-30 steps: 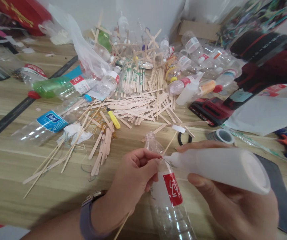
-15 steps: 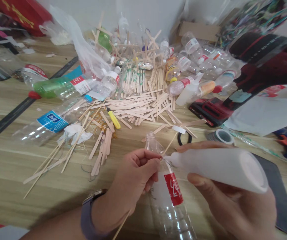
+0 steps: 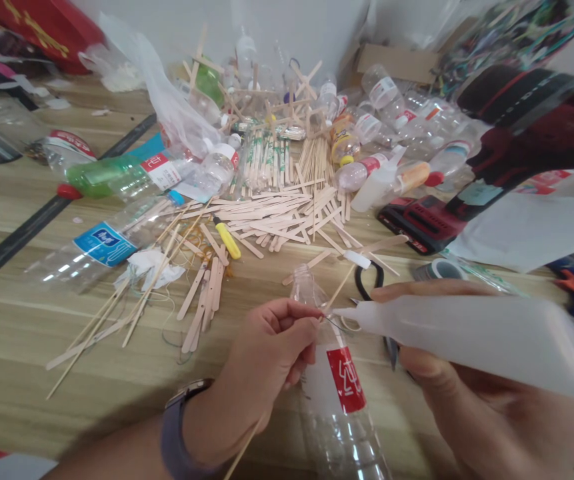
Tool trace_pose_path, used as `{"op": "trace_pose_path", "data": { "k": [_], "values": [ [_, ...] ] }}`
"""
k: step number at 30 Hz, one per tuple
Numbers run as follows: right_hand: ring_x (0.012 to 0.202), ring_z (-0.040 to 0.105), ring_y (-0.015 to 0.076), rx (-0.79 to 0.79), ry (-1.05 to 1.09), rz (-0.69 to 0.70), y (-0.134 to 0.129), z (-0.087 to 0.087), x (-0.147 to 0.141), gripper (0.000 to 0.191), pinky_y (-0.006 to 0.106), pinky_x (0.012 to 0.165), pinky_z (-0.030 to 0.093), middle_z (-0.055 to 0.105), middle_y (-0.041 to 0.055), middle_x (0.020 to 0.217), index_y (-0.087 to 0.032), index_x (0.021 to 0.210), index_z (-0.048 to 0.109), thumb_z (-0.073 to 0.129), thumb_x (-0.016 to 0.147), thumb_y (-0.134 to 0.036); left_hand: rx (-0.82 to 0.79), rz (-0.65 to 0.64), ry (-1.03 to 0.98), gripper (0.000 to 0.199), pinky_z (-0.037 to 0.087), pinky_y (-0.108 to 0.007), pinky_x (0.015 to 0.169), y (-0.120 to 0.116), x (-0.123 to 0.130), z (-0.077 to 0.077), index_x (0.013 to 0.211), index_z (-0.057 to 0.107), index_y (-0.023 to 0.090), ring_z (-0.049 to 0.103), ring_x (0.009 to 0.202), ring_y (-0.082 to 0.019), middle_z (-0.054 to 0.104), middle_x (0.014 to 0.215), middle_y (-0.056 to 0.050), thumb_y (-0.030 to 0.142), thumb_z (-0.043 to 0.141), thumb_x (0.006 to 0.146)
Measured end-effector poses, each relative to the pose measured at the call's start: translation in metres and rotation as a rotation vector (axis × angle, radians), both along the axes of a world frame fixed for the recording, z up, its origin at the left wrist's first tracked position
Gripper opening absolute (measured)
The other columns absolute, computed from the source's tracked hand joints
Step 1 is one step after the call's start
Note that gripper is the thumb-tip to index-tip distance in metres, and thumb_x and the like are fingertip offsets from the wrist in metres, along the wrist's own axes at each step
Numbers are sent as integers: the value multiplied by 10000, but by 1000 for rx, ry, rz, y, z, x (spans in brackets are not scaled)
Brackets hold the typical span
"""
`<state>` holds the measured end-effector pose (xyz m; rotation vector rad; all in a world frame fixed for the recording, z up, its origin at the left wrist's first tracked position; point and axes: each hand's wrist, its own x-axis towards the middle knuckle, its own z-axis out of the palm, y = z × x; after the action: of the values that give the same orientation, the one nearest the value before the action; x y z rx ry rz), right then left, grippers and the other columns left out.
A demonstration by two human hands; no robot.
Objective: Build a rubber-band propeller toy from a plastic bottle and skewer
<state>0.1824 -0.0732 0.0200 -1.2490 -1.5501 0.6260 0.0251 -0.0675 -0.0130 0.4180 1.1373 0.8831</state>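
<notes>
Left fingers (image 3: 301,335) pinch stick (image 3: 340,288) and thread (image 3: 338,327), tail yet untrimmed; right fingers (image 3: 424,365) wrap the squeeze bottle (image 3: 447,327), nozzle (image 3: 349,312) just beside.

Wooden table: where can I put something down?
Bare table shows at lower left, between the black strip and the bamboo skewers, and again between those skewers and the watch. It's crowded at the back with plastic bottles and craft sticks, at right by the cordless drill, and front right by the squeeze bottle.
</notes>
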Motion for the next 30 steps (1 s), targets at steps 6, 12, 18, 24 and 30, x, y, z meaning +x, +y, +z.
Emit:
{"op": "trace_pose_path", "data": {
  "k": [6,12,18,24,30],
  "values": [
    [795,716,275,111,-152,51,5,-11,12,291,375,645,589,740,54,945,-282,1021,677,703,814,-485,4,0,13,182,210,-125,307,0,0,0,786,654,154,348,314,-16,542,437,80,249,714,643],
    [795,714,253,110,-184,63,8,-13,12,279,335,633,563,743,37,939,-282,1012,671,710,810,-471,22,-4,28,176,201,-128,311,0,0,1,784,646,156,342,314,-16,539,434,81,261,713,659],
    [829,681,255,111,-214,76,7,-10,12,255,364,705,549,719,27,954,-303,1013,671,700,824,-472,51,-12,21,166,199,-143,320,-1,0,1,786,652,157,335,319,-18,532,437,83,259,715,671],
    [867,676,282,-10,-155,86,4,-9,11,289,407,760,566,705,44,997,-310,1053,659,719,808,-452,68,4,22,124,206,-142,326,-1,1,4,767,653,153,340,330,-17,526,434,85,224,701,678],
    [856,690,263,-19,-154,125,5,-10,14,308,361,717,586,709,38,1002,-301,1079,648,731,806,-416,58,8,11,121,201,-140,321,-1,1,3,771,654,150,334,328,-14,531,433,83,212,697,676]
  ]
}}
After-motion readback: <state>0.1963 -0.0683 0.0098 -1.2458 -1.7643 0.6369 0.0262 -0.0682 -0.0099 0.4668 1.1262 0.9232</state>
